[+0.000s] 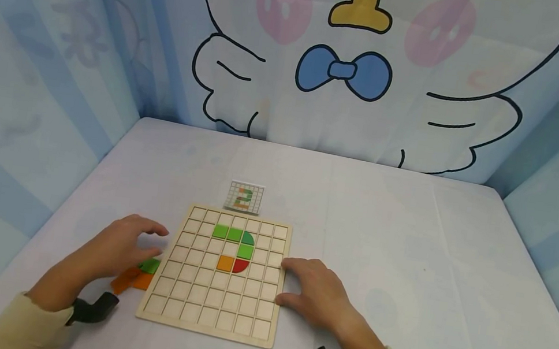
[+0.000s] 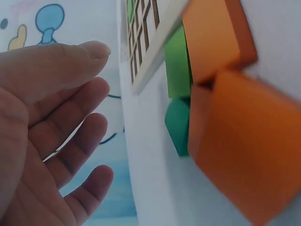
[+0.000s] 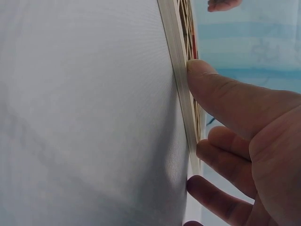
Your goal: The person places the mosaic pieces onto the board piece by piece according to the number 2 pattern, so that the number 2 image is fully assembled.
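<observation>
Wooden grid board [image 1: 187,290]: flat on the white-covered counter [image 1: 404,271], between your hands.
Tiles set in its cells: three light green squares [image 1: 220,231], one dark green quarter-round [image 1: 248,238], one orange square [image 1: 225,263], one red quarter-round [image 1: 240,266].
Your right hand [image 1: 314,292]: thumb and fingertips touching the board's right edge, grip wide.
Your left hand [image 1: 119,245]: grip wide, thumb parted from fingers, near loose orange blocks [image 1: 143,281] and green blocks [image 1: 150,266] beside the board.
Pattern card [image 1: 244,198]: just beyond the far edge.
Curtain [image 1: 339,118]: behind, printed with a blue bow tie.
</observation>
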The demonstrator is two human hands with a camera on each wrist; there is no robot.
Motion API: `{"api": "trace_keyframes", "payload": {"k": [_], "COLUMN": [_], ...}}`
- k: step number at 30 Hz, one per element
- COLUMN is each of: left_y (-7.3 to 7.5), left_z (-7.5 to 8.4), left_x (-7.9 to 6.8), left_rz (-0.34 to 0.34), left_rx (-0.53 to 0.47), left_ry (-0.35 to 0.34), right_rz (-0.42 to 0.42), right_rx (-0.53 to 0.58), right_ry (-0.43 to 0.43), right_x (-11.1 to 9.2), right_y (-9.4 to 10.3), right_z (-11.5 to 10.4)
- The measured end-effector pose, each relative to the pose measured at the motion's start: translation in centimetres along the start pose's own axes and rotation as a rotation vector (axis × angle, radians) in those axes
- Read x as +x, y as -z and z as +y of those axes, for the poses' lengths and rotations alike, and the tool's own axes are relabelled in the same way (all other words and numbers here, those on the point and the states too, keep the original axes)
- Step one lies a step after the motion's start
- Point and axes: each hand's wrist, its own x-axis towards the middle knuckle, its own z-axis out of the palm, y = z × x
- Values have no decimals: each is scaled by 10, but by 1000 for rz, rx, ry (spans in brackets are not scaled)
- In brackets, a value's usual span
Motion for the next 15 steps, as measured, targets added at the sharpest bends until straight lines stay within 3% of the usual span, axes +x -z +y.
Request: {"api": "trace_keyframes", "payload": {"k": [15], "left_y": [10], "left_z": [-24], "left_x": [-4], "left_rz": [-127], "left_rx": [-19], "left_ry": [101], "right_rz": [-6], "right_rx": [7], "right_ry": [-10], "right_x": [0], "right_y": [0], "right_z": [0]}}
